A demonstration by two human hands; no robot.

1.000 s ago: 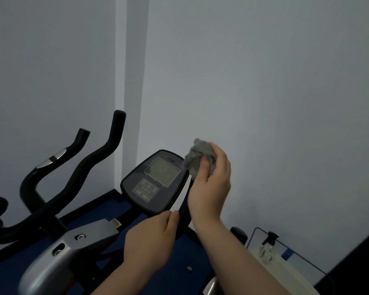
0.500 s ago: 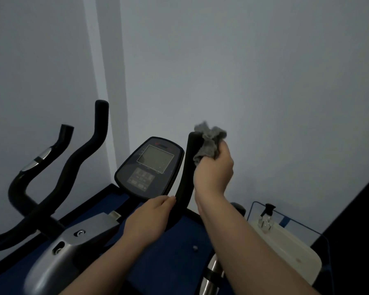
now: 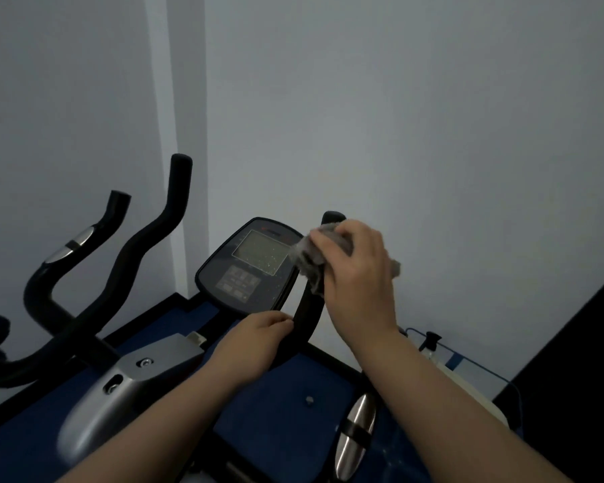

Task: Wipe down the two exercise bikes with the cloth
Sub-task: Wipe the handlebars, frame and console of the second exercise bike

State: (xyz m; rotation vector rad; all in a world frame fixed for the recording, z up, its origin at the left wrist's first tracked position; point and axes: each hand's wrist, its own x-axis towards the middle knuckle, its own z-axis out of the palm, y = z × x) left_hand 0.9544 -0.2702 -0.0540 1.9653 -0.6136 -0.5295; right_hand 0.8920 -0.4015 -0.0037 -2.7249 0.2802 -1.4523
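My right hand [image 3: 358,273] grips a crumpled grey cloth [image 3: 309,261] wrapped round the upper part of a black handlebar [image 3: 307,312], just below its tip. Lower on the same bar, my left hand [image 3: 255,346] holds it with curled fingers. To the left of the bar sits the bike's console [image 3: 248,266] with a speckled grey screen and buttons. A second bike's black curved handlebars [image 3: 143,245] and silver frame [image 3: 119,388] stand at the left.
Pale walls meet in a corner behind the bikes. The floor is blue matting [image 3: 283,388]. At the lower right a white object with a wire frame [image 3: 468,381] and a black-capped bottle [image 3: 431,339] stands beside a dark panel.
My right hand has turned over the top of the handlebar and now wraps the cloth round it from above. The left hand keeps its hold lower on the bar.
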